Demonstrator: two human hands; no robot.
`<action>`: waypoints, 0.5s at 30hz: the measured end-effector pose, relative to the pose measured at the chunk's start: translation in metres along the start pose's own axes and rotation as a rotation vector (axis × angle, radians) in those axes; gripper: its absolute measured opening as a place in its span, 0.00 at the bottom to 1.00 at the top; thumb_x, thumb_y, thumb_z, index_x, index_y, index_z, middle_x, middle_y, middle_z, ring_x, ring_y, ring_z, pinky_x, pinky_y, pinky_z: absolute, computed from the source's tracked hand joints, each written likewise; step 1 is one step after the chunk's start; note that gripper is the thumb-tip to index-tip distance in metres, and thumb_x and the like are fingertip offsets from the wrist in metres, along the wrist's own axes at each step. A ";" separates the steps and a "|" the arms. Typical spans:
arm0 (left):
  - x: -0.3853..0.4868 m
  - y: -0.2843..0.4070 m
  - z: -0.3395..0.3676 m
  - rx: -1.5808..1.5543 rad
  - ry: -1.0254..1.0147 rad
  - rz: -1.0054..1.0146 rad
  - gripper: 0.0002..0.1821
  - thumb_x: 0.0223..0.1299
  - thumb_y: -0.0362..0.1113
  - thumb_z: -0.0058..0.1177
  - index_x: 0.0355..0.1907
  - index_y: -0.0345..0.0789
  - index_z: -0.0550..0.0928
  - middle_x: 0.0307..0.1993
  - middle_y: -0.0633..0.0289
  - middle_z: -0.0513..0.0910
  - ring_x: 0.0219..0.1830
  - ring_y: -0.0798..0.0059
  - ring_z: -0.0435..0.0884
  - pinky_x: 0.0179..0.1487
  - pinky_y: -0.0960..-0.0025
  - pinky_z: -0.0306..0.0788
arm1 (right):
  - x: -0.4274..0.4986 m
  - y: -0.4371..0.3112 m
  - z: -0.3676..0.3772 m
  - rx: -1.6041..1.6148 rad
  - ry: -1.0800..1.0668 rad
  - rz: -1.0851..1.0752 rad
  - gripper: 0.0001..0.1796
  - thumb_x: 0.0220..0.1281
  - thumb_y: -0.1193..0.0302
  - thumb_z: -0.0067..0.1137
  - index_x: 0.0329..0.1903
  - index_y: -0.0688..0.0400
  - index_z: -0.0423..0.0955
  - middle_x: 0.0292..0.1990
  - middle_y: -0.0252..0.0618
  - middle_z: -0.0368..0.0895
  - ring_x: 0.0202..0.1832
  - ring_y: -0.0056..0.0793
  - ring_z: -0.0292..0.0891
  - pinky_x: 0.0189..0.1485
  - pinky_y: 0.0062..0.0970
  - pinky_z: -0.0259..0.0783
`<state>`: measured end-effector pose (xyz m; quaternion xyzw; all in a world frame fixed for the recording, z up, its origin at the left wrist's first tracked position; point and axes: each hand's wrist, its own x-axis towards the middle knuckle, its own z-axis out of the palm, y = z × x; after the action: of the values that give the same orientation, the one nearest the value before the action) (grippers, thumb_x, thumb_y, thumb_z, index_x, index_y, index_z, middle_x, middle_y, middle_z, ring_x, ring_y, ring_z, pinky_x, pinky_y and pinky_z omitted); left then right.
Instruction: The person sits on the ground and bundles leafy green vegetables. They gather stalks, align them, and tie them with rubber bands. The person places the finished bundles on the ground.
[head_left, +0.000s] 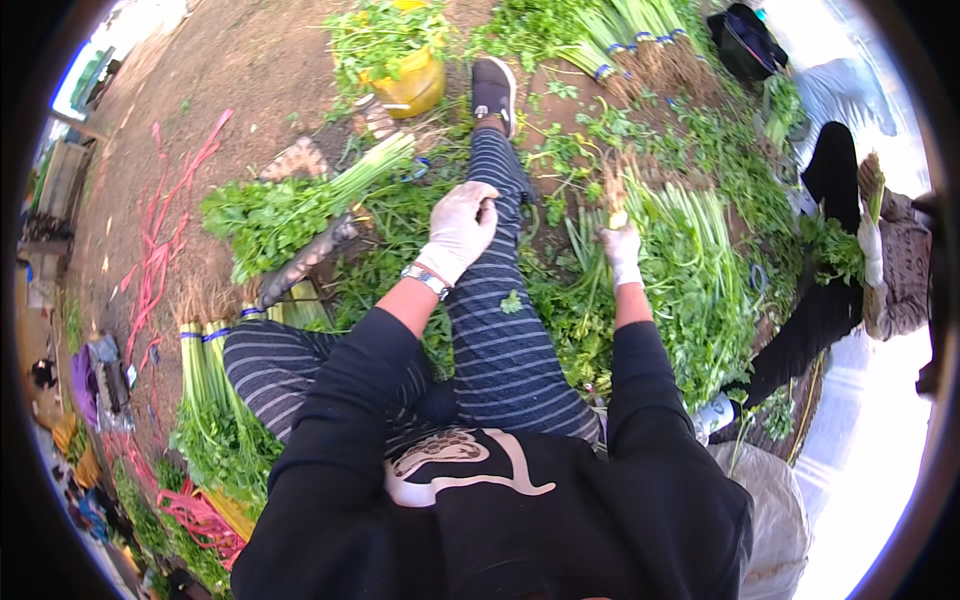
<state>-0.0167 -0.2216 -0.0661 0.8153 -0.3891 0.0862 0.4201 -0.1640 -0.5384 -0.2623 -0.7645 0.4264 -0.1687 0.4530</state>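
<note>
My left hand (463, 222), in a pale glove, is over my striped trouser leg, its fingers curled; whether they hold anything cannot be told. My right hand (621, 244), gloved too, grips the root end of a celery stalk (617, 218) at the edge of a large pile of leafy celery (686, 262). A loose celery bunch (300, 202) lies to the left, leaves outward, with a blue band (415, 170) near its stalk ends. Rooted celery bundles with blue bands (196, 352) lie beside my bent left leg.
A yellow bucket (409, 86) of greens stands near my shoe. More banded bundles (652, 37) lie at the top right. Pink plastic strips (161, 240) lie on the soil at left. Another person (896, 255) at right holds stalks. A white sack (765, 517) is at lower right.
</note>
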 end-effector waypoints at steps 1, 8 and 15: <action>-0.003 -0.005 -0.005 0.050 -0.008 -0.011 0.06 0.55 0.29 0.53 0.36 0.39 0.81 0.37 0.59 0.83 0.42 0.61 0.82 0.48 0.64 0.75 | -0.018 -0.043 0.009 -0.069 -0.025 -0.074 0.25 0.44 0.66 0.71 0.45 0.63 0.76 0.31 0.39 0.85 0.31 0.29 0.82 0.39 0.29 0.76; -0.001 -0.005 -0.002 0.026 -0.010 0.001 0.06 0.53 0.29 0.53 0.36 0.40 0.80 0.35 0.61 0.82 0.39 0.61 0.82 0.46 0.64 0.75 | -0.037 -0.030 0.082 -0.762 -0.066 -0.124 0.11 0.65 0.68 0.45 0.39 0.59 0.76 0.34 0.51 0.84 0.38 0.49 0.83 0.41 0.44 0.76; 0.002 -0.005 -0.002 -0.018 -0.019 0.001 0.06 0.53 0.29 0.53 0.36 0.39 0.79 0.35 0.61 0.82 0.40 0.62 0.82 0.47 0.64 0.75 | -0.031 -0.052 0.047 -0.644 -0.189 0.059 0.23 0.48 0.63 0.64 0.47 0.61 0.77 0.42 0.55 0.83 0.47 0.49 0.81 0.52 0.38 0.75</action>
<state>-0.0114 -0.2198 -0.0669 0.8120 -0.3943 0.0750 0.4237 -0.1259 -0.4765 -0.2399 -0.8681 0.4357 0.0594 0.2304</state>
